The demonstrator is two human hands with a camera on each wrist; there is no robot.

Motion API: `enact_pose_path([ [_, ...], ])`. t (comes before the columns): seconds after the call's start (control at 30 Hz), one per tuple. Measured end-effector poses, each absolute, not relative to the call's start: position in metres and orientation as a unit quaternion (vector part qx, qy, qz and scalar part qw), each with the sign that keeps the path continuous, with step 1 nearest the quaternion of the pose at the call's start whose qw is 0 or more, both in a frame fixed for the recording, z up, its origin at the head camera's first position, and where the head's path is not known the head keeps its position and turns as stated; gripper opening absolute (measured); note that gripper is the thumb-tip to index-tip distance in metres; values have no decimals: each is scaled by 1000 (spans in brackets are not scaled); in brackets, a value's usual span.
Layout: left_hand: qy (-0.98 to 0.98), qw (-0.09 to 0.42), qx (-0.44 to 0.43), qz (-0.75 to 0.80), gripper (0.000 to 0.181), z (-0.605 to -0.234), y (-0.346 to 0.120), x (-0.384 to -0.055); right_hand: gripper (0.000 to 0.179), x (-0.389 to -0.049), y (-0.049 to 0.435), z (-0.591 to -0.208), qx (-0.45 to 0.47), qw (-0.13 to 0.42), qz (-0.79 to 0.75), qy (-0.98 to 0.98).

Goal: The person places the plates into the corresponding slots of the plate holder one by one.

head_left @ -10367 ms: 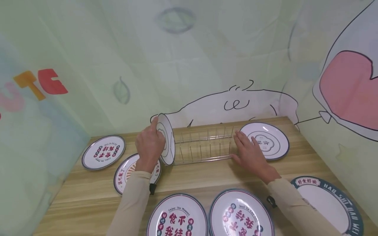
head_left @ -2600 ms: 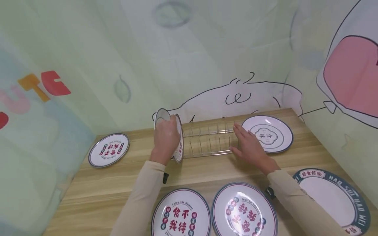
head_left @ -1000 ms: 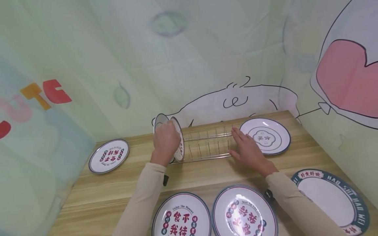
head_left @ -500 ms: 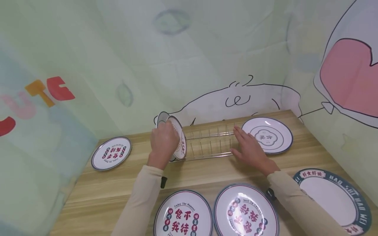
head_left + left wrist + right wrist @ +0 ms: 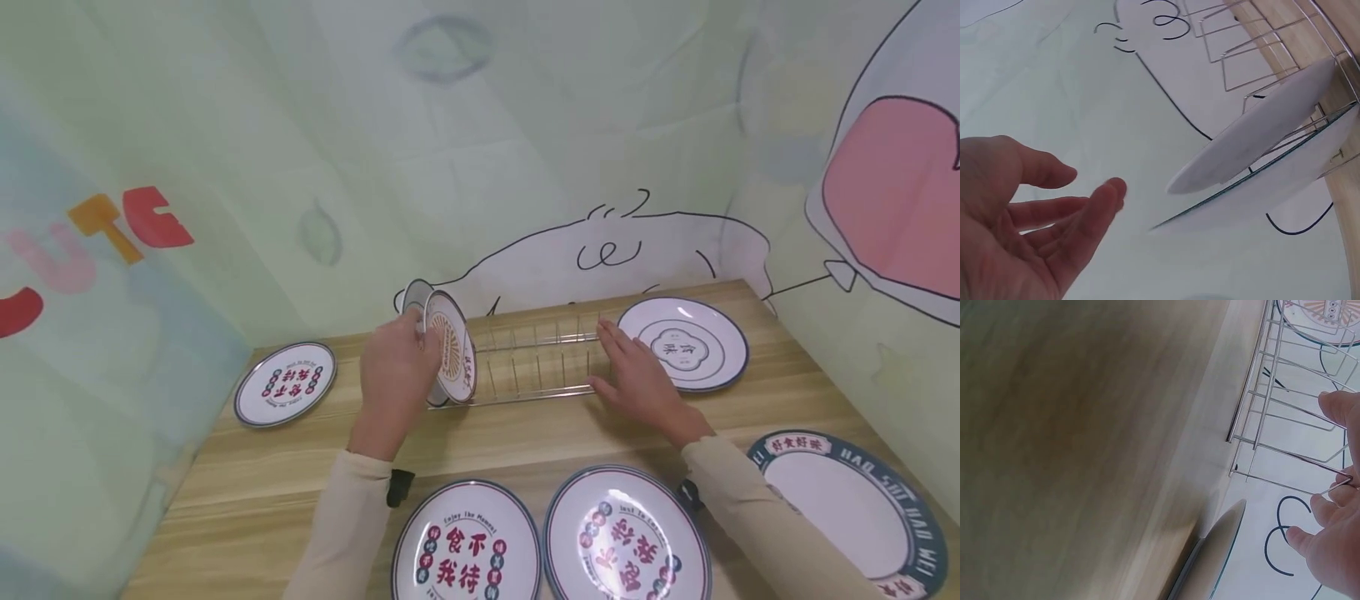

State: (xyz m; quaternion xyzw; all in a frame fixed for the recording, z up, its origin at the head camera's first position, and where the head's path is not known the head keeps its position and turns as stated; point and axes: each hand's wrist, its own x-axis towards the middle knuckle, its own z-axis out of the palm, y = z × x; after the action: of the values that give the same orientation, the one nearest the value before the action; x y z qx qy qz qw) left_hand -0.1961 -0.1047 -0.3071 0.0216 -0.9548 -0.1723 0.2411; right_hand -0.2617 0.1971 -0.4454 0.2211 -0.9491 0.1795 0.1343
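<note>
Wood-grain table point(image 5: 487, 435), printed green backdrop point(image 5: 375, 192) behind.

Head view: sunburst plate point(image 5: 452, 346) stood on edge in the left end of the wire rack point(image 5: 528, 396), disc plane running front to back; second plate point(image 5: 416, 294) just left of it. Left hand point(image 5: 397, 375) was by far the nearer, with the sunburst plate to its right.

Left wrist: hand was half spread, thumb apart from the fingers, holding nothing; clear gap to both plates, edges pointing toward the fingertips.

Right wrist: right hand point(image 5: 1338, 531) touched the rack's other end, fingers extended, no plate held; sunburst plate well apart.
</note>
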Motion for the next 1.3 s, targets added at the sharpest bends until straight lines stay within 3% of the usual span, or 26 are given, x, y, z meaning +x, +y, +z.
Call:
enact_pose_path([
  [0.2, -923, 319, 23, -216, 23, -305, -135, -183, 83, -263, 198, -447, 223, 137, 186, -947],
  [0.33, -917, 326, 57, -222, 21, -313, -158, -178, 83, -263, 198, -447, 230, 135, 187, -945],
  [0.57, -933, 264, 104, -221, 23, -338, -194, -175, 83, -263, 198, -445, 230, 133, 186, -946],
  [0.9, -927, 126, 188, -298, 34, -387, -264, -189, 83, -263, 199, -447, 226, 125, 184, -949],
  [1.3, -848, 52, 305, -430, 47, -414, -321, -207, 83, -264, 200, -447, 231, 128, 193, -945],
])
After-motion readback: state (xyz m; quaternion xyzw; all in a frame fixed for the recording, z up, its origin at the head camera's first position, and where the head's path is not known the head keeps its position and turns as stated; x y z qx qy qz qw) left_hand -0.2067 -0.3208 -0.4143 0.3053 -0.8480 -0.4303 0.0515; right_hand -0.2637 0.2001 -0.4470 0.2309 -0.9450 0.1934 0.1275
